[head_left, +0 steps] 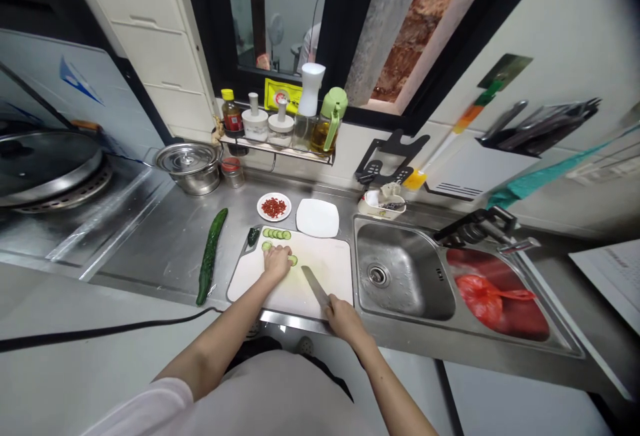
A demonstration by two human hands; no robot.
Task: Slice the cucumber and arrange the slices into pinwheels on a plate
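Observation:
On the white cutting board [320, 249], my left hand [278, 263] is closed over cut cucumber, with pale green cucumber slices [293, 261] showing at both sides of the fingers. How much lies under the palm is hidden. My right hand [345, 319] grips a kitchen knife [314, 284] by its handle; the blade points up and left over the board, apart from the slices. A row of cucumber slices [277, 234] lies at the board's far edge. Beside it, at the far left corner, is a dark green cucumber end [253, 237]. One whole cucumber [213, 256] rests on the steel counter to the left.
Behind the board stand a plate of chopped red pieces [274, 207] and a white plate [317, 218]. To the right is a sink [405, 289], with a red bag [480, 299] in the second basin. A lidded steel pot [195, 173] and seasoning rack [280, 146] stand behind.

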